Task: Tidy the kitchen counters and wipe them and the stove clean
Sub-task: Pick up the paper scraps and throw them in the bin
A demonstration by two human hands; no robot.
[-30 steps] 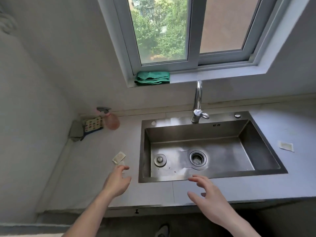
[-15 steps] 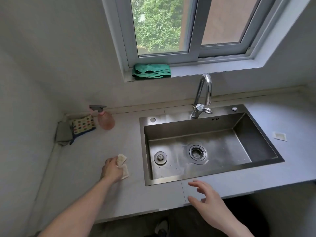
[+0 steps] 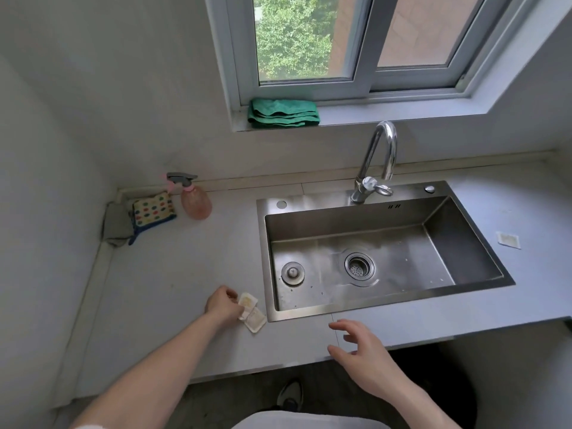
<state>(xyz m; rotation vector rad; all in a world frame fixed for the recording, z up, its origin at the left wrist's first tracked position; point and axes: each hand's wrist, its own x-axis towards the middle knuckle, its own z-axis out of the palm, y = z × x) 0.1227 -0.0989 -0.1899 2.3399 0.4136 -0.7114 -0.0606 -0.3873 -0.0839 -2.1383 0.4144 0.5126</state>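
The left hand (image 3: pixel 223 305) has moved onto the two small packets (image 3: pixel 251 313) by the sink (image 3: pixel 383 252). A second ago it was only reaching for them. Now its fingers are curled and pinch the top packet, which tilts up a little. The other packet lies flat under it on the counter (image 3: pixel 173 292), just beside the sink's left rim.

The right hand (image 3: pixel 368 354) has hardly moved. It hovers over the front edge of the counter with its fingers spread wide, and it holds nothing.

The packets are thin, pale squares with a yellowish middle. The counter is smooth and grey. The sink is shiny metal, a deep box shape, with a round drain (image 3: pixel 359 265) and a round plug (image 3: pixel 292 273) lying on its floor. The tap (image 3: pixel 376 162) is a bright, curved metal pipe.

One more packet (image 3: pixel 508 239) lies on the counter right of the sink, well apart from both hands. In the back left corner are a grey rag (image 3: pixel 117 226), a spotted sponge (image 3: pixel 153 209) and a pink spray bottle (image 3: pixel 195 201) with a grey top. A folded green cloth (image 3: pixel 283 113) sits on the window sill (image 3: pixel 387 114).

Nothing blocks the way to the packets. A shoe (image 3: pixel 291 394) shows on the floor below the counter.
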